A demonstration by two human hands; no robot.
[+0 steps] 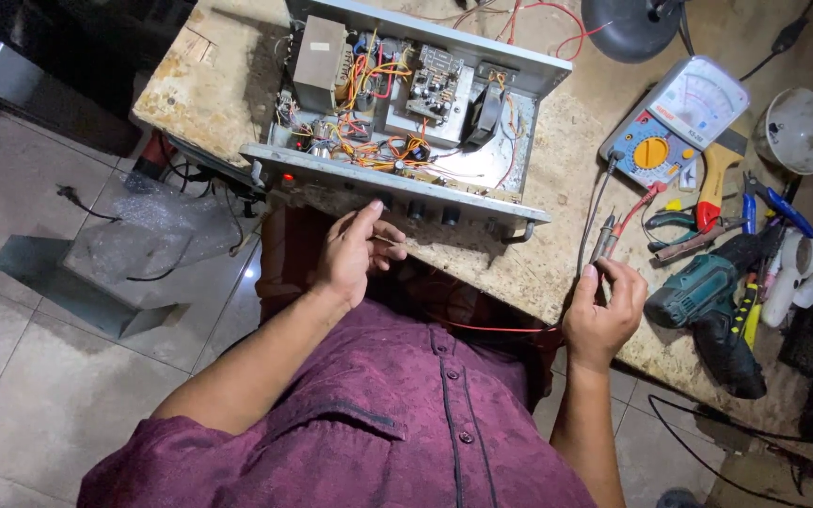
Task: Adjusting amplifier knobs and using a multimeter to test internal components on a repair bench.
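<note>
Chassis (397,179) grey matt metal; benchtop (218,85) rough chipboard; multimeter (675,122) glossy plastic; shirt (378,423) maroon cloth

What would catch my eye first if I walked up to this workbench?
Probably the opened metal chassis at the bench's middle, crammed with orange wiring and circuit boards. To its right lies an analog multimeter with a yellow dial, whose probes the right hand pinches, while the left hand hovers by the front knobs.

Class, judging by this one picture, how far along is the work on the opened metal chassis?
Done: grey metal chassis is open, wiring exposed. In hand: right hand grips the probe leads of the blue analogue multimeter; left hand hovers at the front panel. Left: no probe touches the boards yet.
</note>
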